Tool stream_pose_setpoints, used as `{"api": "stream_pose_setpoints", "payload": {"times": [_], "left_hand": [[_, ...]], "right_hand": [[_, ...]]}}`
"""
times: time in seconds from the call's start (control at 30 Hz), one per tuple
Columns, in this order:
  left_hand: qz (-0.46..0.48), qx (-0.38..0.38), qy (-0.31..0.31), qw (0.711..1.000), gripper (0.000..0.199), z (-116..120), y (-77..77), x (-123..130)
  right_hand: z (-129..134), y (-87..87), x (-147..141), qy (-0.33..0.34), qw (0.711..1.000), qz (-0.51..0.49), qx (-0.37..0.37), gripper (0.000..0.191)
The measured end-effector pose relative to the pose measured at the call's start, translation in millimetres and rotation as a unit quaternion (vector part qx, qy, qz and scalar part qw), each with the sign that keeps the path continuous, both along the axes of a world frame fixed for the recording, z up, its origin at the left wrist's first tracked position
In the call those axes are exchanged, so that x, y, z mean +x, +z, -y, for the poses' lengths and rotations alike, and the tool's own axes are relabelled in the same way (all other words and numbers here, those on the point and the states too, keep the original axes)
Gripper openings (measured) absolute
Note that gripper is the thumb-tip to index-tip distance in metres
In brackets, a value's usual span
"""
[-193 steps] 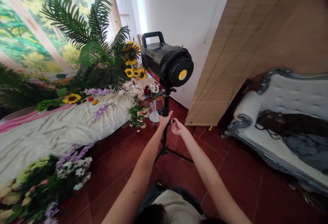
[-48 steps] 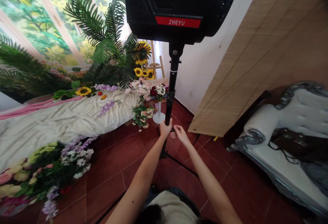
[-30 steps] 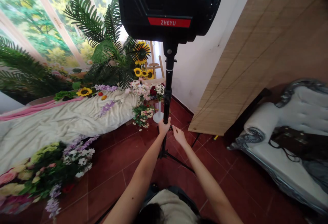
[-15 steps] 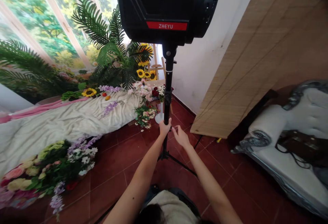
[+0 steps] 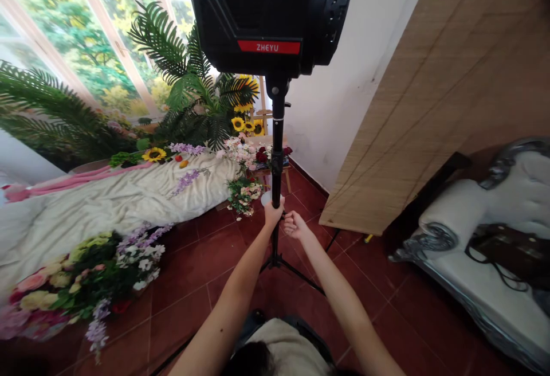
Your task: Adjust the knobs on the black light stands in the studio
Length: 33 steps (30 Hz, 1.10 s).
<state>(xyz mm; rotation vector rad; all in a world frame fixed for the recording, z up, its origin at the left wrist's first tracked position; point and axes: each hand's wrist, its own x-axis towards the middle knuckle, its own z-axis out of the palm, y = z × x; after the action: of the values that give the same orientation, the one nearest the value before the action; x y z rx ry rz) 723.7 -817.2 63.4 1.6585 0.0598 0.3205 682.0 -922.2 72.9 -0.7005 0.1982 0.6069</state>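
A black studio light with a red ZHEYU label sits on top of a black stand, whose legs spread on the floor. My left hand is wrapped round the stand's pole, below its upper collar. Just right of the pole, my right hand has its fingers curled together at a small dark knob, which is mostly hidden by the fingertips.
Left is a cream cloth with flowers and fruit on it, and a large bouquet in front. Palm leaves stand by the window. A woven panel and a white armchair are on the right.
The light and upper pole have shifted slightly left in view. My right hand's fingers, more extended before, are now curled in beside the pole. My left hand still grips it.
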Motion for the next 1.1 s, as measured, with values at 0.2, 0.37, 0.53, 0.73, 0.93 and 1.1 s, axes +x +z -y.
{"api": "stream_pose_setpoints", "payload": {"times": [0.2,0.37,0.53,0.73,0.93,1.1], "left_hand": [[-0.003,0.033,0.035,0.999,0.041,4.1,-1.4,-1.2],[-0.011,0.010,0.024,1.000,0.037,5.4,-7.0,1.1],[0.000,-0.018,0.010,1.000,0.033,9.9,-6.5,-2.0],[-0.009,-0.006,0.021,1.000,0.035,19.3,-5.5,-24.1],[-0.025,0.036,-0.002,0.999,0.035,-8.5,-6.0,-52.4],[-0.103,0.079,-0.018,0.991,0.033,-85.3,-37.1,-143.0]], "right_hand": [[2.2,2.7,-5.4,-0.073,0.986,-0.035,0.146,0.029],[2.9,10.6,-1.5,-0.139,0.959,-0.087,0.232,0.029],[9.7,13.4,6.5,-0.123,0.955,-0.100,0.249,0.033],[12.3,19.3,1.7,-0.121,0.934,-0.153,0.300,0.036],[12.5,5.6,-8.9,-0.060,0.846,-0.228,0.478,0.033],[20.6,-19.3,-4.9,0.129,0.636,-0.368,0.666,0.027]]}}
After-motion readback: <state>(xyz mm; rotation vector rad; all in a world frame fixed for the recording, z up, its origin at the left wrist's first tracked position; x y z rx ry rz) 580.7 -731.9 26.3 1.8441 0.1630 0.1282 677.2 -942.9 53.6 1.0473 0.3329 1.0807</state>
